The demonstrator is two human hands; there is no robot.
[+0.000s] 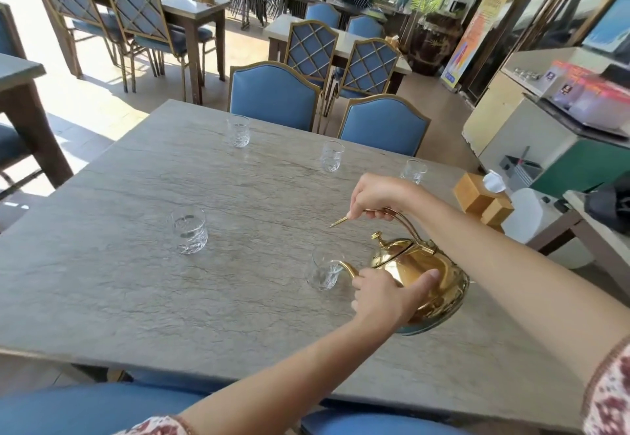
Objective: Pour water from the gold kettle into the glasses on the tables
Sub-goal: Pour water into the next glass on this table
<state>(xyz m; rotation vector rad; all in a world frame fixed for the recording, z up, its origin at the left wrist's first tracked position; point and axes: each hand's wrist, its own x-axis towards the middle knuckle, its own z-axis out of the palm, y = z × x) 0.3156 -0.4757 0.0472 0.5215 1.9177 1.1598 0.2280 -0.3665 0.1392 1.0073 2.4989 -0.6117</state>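
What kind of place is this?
Probably a restaurant dining area: several tables with matching blue chairs, empty glasses set out, and a hand tilting a gold kettle toward one.

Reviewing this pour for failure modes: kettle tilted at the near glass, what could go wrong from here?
1. The spout sits right at the rim of the near glass, which is small and light; a nudge could tip it.
2. The left hand cups the kettle body; if the water is hot, that grip may let go.
3. The kettle is steeply tilted and its lid is not held by the right hand, so it might slip off.
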